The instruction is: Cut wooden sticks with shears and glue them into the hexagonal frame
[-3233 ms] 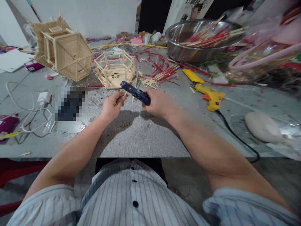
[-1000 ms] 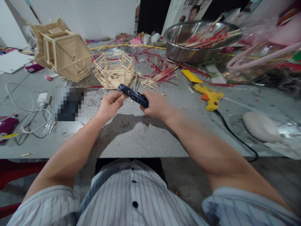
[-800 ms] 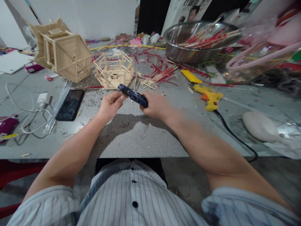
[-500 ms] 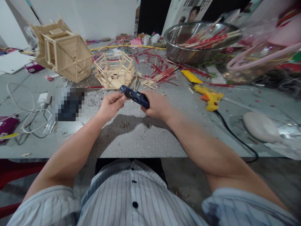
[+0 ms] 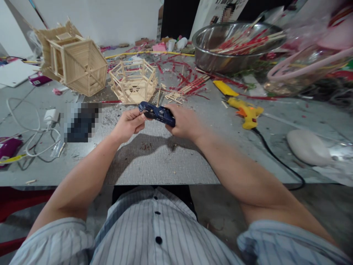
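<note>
My right hand [image 5: 184, 122] is closed round the handle of a dark blue hand cutter [image 5: 162, 113], whose head points left. At that head, my left hand [image 5: 130, 123] is closed in a pinch, its fingertips right by the jaws. Whether it holds a thin piece there I cannot make out. Just beyond the hands stands an open six-sided frame of wooden sticks [image 5: 134, 88]. Loose sticks [image 5: 176, 96] lie to its right, some with red wrapping.
A larger stick-built model [image 5: 85, 68] rests on its side at the back left. Rightward are a yellow glue gun [image 5: 249, 114] with a black cord, a steel bowl [image 5: 220, 64] of sticks and a pale rounded object [image 5: 307, 147]. A white charger [image 5: 51, 116] and cables lie left.
The cutter's head has tilted slightly, and a dark lower part now shows by my left fingertips. My left hand has shifted a little left and down; my right hand stays put.
</note>
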A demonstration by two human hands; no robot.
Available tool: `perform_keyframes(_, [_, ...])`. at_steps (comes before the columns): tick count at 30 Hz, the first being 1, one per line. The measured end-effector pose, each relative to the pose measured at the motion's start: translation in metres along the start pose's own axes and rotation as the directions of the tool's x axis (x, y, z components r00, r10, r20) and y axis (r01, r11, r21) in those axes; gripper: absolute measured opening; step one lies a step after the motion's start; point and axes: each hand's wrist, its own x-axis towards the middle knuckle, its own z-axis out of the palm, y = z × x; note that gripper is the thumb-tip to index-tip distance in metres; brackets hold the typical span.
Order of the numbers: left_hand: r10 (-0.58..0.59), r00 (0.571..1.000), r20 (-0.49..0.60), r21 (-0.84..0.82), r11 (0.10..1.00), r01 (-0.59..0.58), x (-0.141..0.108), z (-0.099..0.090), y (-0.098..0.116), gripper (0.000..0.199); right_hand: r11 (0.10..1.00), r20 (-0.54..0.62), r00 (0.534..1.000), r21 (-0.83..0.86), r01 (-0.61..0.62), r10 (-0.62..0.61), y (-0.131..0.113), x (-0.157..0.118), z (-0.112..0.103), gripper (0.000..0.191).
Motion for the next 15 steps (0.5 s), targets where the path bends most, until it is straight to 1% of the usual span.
perform_keyframes(7, [-0.078, 0.996, 0.04, -0.022, 0.997, 0.079, -0.0006, -0.0047, -0.0012, 0.034, 1.0, -0.002, 1.0, -0.021, 0.006, -0.006, -0.0004, -0.0003, 0.0011, 0.055])
perform_keyframes(11, [-0.157, 0.984, 0.081, -0.069, 0.984, 0.163, -0.0008, -0.0064, 0.0019, 0.032, 0.999, 0.039, 0.999, -0.03, -0.014, 0.016, -0.0039, -0.0013, -0.0029, 0.054])
perform_keyframes(15, [-0.208, 0.975, 0.083, -0.09, 0.973, 0.215, -0.0007, -0.0067, 0.0042, 0.033, 0.999, 0.075, 0.996, -0.031, -0.042, 0.044, -0.0074, -0.0018, -0.0073, 0.051])
